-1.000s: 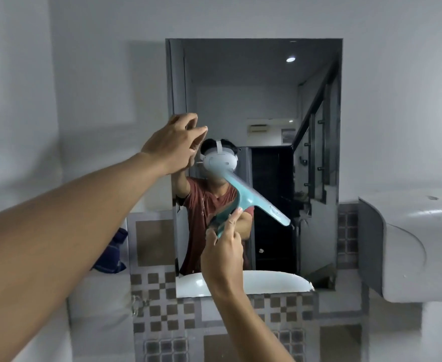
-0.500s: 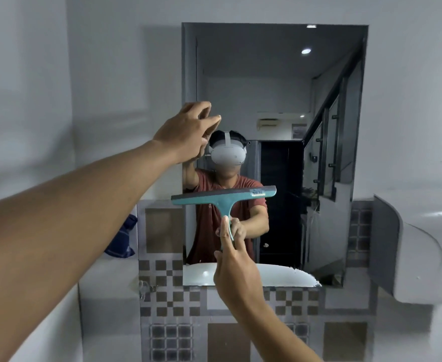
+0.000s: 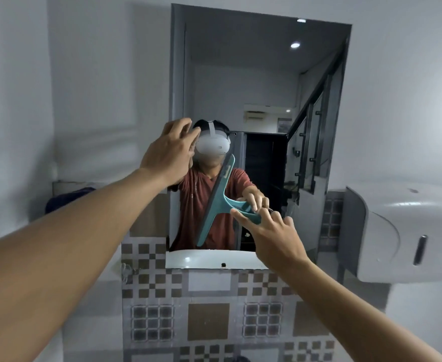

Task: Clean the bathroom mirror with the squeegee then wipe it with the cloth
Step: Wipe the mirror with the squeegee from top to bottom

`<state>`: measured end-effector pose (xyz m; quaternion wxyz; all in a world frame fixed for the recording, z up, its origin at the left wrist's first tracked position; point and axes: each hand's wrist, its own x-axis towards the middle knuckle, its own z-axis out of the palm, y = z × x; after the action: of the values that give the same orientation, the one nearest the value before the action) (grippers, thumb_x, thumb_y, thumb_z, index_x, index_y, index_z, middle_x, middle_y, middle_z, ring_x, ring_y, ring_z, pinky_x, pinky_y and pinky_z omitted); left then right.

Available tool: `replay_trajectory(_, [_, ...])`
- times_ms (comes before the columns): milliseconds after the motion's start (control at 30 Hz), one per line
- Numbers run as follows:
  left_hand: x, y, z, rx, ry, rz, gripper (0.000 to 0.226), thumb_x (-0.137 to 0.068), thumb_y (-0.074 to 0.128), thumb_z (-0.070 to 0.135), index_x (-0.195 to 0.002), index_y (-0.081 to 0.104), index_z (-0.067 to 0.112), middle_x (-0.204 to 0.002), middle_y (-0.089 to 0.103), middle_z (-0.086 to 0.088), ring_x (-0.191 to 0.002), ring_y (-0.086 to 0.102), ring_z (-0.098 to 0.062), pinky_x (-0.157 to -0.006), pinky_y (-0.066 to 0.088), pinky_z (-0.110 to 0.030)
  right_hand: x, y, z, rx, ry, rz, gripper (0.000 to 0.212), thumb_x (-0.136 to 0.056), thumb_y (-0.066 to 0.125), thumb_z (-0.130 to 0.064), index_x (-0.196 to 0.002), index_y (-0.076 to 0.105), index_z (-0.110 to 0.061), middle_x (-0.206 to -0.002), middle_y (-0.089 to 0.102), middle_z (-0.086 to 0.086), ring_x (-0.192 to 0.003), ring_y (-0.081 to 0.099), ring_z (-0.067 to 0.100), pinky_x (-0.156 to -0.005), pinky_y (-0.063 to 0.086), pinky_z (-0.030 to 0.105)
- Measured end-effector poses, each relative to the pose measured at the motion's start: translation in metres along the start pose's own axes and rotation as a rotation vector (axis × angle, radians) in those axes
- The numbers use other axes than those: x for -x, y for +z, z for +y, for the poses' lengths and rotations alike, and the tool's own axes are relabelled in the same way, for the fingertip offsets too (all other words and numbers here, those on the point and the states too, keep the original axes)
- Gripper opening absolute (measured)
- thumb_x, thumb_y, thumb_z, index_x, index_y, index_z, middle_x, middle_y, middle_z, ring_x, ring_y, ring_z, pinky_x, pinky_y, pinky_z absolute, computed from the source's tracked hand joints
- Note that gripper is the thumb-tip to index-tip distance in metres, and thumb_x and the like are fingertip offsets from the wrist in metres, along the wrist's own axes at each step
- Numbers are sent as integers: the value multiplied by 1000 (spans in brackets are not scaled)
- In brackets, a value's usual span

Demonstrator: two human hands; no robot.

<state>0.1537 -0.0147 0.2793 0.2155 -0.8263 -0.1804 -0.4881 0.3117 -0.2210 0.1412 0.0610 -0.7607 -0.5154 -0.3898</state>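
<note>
You are in the squeegee stage: your right hand (image 3: 274, 233) is clamped on the handle of the teal plastic squeegee (image 3: 218, 202), whose blade stands nearly upright against the lower middle of the tall rectangular wall mirror (image 3: 261, 82). Your left hand (image 3: 168, 152), fingers spread and holding nothing, rests at the mirror's left edge. By my judgement the cloth wipe remains; a dark blue bundle (image 3: 68, 198), perhaps the cloth, lies on the ledge at left.

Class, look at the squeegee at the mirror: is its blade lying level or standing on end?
Nearly on end. The squeegee blade runs steeply from upper right to lower left across the mirror, its handle pointing sideways into the right hand.
</note>
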Motion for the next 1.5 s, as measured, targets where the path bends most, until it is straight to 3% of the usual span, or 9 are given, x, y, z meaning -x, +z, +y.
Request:
replay_trajectory(133, [15, -1, 9, -8, -33, -96, 67, -88, 69, 22, -147, 40, 12, -153, 29, -13, -141, 26, -34, -90, 55, -54, 1, -5, 24, 62, -34, 55, 78, -81, 72, -3, -147, 48, -37, -123, 62, 24, -86, 65, 39, -65, 55, 51])
replay_trajectory(333, [19, 2, 14, -31, -18, -193, 89, -82, 76, 39, -155, 27, 27, -163, 6, -12, -150, 3, -36, -104, 44, -55, 8, -13, 56, 74, 59, 79, 72, -90, 58, -4, -151, 41, -38, -125, 60, 27, -90, 66, 42, -72, 56, 54])
replay_trajectory(567, [20, 5, 15, -40, -13, -171, 93, -76, 82, 35, -153, 31, 25, -162, 9, -15, -150, 3, -37, -104, 41, -59, 29, -1, 76, -69, 245, 52, 82, -94, 50, -1, -158, 18, -42, -123, 55, 17, -98, 61, 36, -78, 50, 45])
replay_trajectory(700, [20, 4, 16, -26, -32, -180, 91, -77, 82, 34, -153, 32, 27, -163, 8, -12, -150, 2, -36, -102, 43, -62, 37, 7, 72, -150, 370, 28, 86, -94, 45, 1, -159, 10, -43, -111, 53, 12, -80, 48, 29, -67, 39, 38])
replay_trajectory(867, [20, 2, 17, -28, -42, -186, 90, -76, 82, 32, -152, 33, 27, -163, 9, -13, -149, 4, -38, -101, 44, -62, 50, 22, 62, -307, 518, 2, 87, -95, 42, 1, -159, 4, -44, -92, 47, 8, -67, 51, 26, -56, 45, 37])
replay_trajectory(1033, [20, 1, 17, -28, -34, -187, 91, -75, 83, 32, -152, 35, 26, -162, 12, -14, -149, 5, -39, -99, 44, -64, 58, 44, 45, -409, 615, 8, 82, -100, 49, -6, -160, 6, -41, -89, 52, 7, -59, 55, 22, -55, 57, 39])
replay_trajectory(1133, [21, 1, 16, -31, -27, -185, 90, -75, 83, 31, -151, 35, 24, -162, 13, -15, -149, 5, -39, -99, 43, -65, 63, 50, 35, -464, 656, 5, 78, -104, 47, -12, -159, 1, -41, -89, 50, 4, -56, 48, 17, -49, 44, 31])
replay_trajectory(1300, [21, 3, 15, -31, -23, -180, 91, -75, 83, 32, -151, 35, 24, -162, 13, -15, -149, 5, -38, -99, 43, -65, 71, 67, 14, -582, 699, 8, 78, -106, 43, -22, -154, -13, -48, -89, 54, 6, -66, 52, 21, -62, 47, 35])
replay_trajectory(1500, [20, 5, 13, -32, -20, -192, 91, -75, 83, 34, -152, 33, 26, -163, 10, -14, -149, 3, -38, -98, 43, -68, 83, 79, -3, -724, 746, -41, 76, -107, 41, -21, -149, -16, -49, -98, 60, 11, -69, 53, 21, -63, 43, 35])
